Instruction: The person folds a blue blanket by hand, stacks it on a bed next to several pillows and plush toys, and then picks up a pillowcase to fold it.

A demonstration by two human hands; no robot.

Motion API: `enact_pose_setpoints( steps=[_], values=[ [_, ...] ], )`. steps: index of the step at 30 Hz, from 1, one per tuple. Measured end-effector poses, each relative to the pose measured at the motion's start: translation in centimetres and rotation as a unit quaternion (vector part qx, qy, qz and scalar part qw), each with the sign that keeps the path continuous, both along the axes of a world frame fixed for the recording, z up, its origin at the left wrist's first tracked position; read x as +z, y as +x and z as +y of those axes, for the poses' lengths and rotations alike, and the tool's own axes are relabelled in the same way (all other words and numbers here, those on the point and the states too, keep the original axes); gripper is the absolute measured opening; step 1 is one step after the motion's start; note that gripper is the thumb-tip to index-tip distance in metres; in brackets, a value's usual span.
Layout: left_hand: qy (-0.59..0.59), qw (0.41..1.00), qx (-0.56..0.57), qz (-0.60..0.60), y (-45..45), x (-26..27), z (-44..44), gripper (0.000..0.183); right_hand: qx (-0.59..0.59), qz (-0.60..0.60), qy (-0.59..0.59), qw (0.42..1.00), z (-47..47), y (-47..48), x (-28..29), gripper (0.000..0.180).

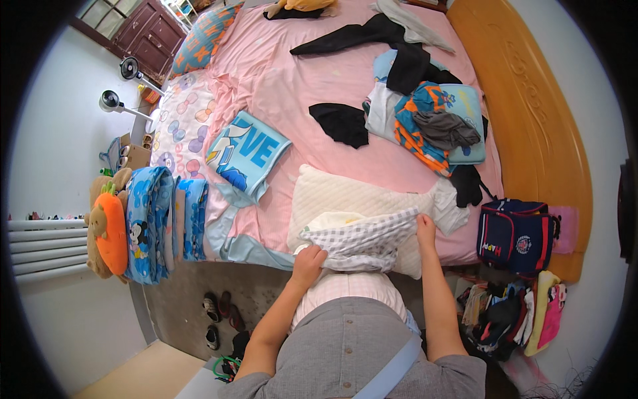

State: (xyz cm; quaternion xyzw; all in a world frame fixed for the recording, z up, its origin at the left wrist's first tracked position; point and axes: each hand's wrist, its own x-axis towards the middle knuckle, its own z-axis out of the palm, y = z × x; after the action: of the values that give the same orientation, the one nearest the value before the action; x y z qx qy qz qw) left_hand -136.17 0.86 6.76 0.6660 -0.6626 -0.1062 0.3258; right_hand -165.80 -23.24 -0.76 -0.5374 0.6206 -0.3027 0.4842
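A grey-and-white checked cloth, perhaps a pillowcase, is stretched between my two hands at the near edge of the bed. My left hand grips its near left corner. At its upper right corner, my right hand pinches the fabric. A cream part with a yellow print shows along the cloth's far left side. Beneath it lies a cream quilted pillow, partly covered. Just beyond my right hand rests a crumpled white garment.
On the pink bedsheet lie a folded blue cloth, a black garment and a heap of clothes. A navy backpack stands at right. Folded blue quilts and a carrot plush are at left. Shoes sit on the floor.
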Motion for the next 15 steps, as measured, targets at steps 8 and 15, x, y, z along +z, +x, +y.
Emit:
enact_pose_setpoints(
  steps=[8, 15],
  values=[
    [-0.028, 0.999, -0.012, -0.020, -0.1, 0.5, -0.3, 0.023, -0.090, 0.085, -0.038, 0.992, 0.3, -3.0, -2.9, 0.022],
    [0.043, 0.995, 0.065, 0.063, -0.7, 1.3, -1.1, 0.025, 0.088, 0.256, -0.289, 0.918, 4.0, 1.6, 3.0, 0.062]
  ],
)
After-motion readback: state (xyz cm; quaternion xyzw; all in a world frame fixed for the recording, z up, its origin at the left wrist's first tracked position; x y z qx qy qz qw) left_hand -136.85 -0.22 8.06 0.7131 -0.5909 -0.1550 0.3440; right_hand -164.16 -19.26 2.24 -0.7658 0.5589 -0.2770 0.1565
